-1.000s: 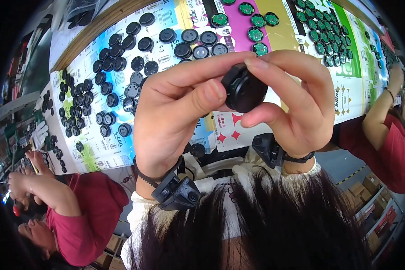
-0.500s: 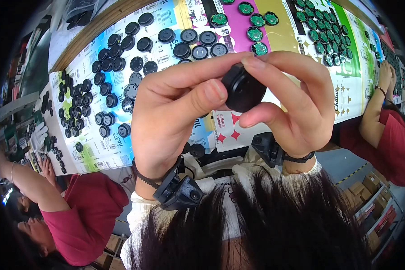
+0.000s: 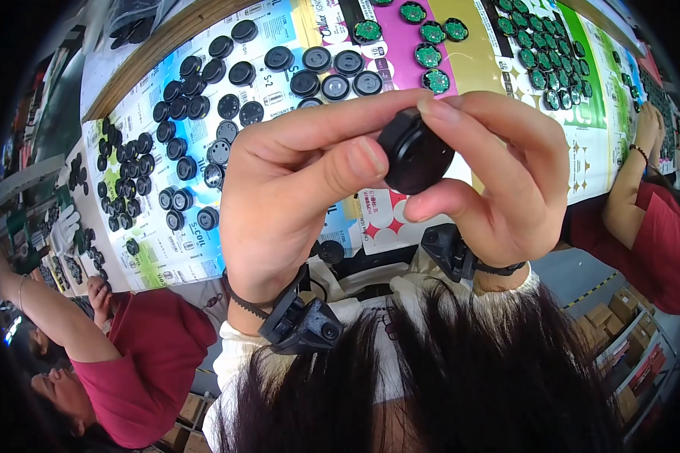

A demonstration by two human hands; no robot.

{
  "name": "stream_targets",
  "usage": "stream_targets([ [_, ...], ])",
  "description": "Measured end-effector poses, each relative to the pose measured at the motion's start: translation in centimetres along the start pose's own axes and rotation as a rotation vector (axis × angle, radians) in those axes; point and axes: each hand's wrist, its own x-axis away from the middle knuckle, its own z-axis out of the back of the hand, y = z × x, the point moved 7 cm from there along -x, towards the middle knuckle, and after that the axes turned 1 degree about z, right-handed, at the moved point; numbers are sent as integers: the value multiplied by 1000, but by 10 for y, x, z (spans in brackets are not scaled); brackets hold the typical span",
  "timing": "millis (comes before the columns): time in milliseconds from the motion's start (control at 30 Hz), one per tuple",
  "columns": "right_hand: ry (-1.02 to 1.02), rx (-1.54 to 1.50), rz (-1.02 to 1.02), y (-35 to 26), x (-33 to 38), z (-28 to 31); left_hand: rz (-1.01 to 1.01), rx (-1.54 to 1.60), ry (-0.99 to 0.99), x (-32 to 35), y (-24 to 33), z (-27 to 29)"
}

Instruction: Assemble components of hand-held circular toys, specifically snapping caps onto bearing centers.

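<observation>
Black round plastic cap (image 3: 414, 155), raised over the paper-covered table (image 3: 461, 45), sits pinched between left hand (image 3: 295, 196) and right hand (image 3: 499, 181); even fingertip pressure should seat it squarely.

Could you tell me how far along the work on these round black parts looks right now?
Black discs already lie in rows on the table; whether they are finished is unclear. In hand: one round black part pinched between left hand and right hand. Green circuit boards lie beyond, apparently unassembled.
</observation>
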Motion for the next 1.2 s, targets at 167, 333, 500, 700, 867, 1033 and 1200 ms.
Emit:
stream_targets([
  [167,14,-5,-11,-3,-1,-2,-10,4,24,2,0,1],
  [333,2,20,13,-2,0,-4,-29,-5,42,3,-1,1],
  [500,-10,-19,15,5,3,-10,-141,-168,232,12,8,-3],
  [700,143,-549,-466,28,17,-32,-348,-447,325,11,18,-4],
  [867,172,-824,-784,35,17,-45,-422,-659,332,8,30,-1],
  [1033,91,-879,-782,38,21,-47,-321,-676,277,-2,27,-1],
  [1200,155,-731,-767,48,36,-59,-228,-551,260,-32,12,15],
])
